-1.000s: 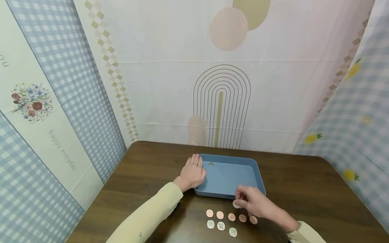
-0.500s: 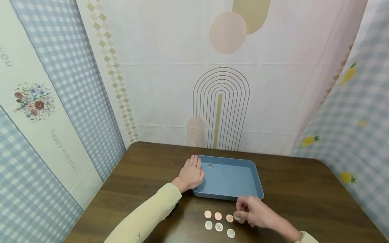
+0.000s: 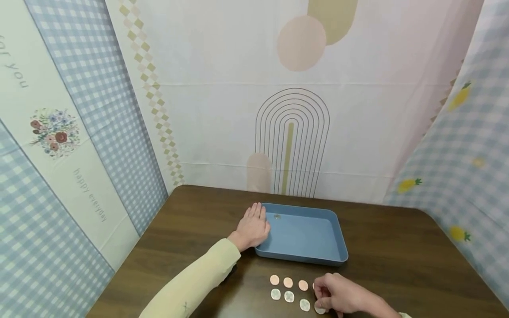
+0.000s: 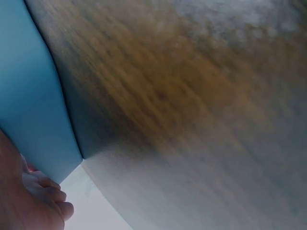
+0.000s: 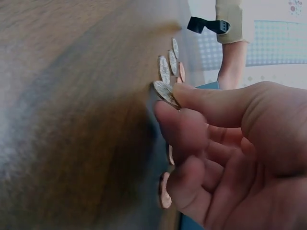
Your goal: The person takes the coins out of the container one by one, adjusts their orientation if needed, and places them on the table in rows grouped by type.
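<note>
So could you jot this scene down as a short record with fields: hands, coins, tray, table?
left hand: flat on the table, fingers straight, against the left wall of the tray
right hand: pinches a silver coin at the right end of the near row
copper coins: three show in the far row; more may lie under the hand
silver coins: three lie flat in the near row
blue tray: beyond the coins, one small coin in its far left corner
table: dark wood
</note>
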Available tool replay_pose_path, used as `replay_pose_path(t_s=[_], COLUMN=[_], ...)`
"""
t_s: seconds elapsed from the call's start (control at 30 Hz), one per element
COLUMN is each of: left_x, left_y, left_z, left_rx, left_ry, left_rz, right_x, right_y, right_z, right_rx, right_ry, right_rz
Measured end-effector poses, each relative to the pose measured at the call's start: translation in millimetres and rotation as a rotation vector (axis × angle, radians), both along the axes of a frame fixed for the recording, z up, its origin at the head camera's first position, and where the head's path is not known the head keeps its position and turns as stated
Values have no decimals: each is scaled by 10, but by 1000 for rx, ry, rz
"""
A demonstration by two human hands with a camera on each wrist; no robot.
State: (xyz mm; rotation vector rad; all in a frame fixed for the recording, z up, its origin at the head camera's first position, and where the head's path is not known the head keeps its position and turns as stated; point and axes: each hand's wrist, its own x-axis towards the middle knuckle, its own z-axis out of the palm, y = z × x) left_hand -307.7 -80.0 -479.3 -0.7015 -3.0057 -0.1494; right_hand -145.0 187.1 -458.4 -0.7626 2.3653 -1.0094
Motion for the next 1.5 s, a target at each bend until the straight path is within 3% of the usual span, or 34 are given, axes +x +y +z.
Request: replay_pose_path(t_s=[0.17,0.57,0.93,1.17,1.33,1.5], left_x=[26,53,74,112,130,132], left_y=[-2,-51,-52,-40,-35,-52], left_z=[24,29,35,0,11,30], left_rx=[-5,-13,-14,-29,-43,-54], left_ry=[-5,10,11,24,26,34], left_rz=[-4,-15,-14,-27,-32,-23], right_x=[57,129,119,80,-10,-163], right_y=[-21,-97,-172,-193,-260,-369], right_z=[-20,-7,108,186,276,341], right_rx=[31,152,74,46,-44,-47], right_ry=[2,111,-37,99,106,230], right_rz=[-20,-23,-89,-104,-81,-94])
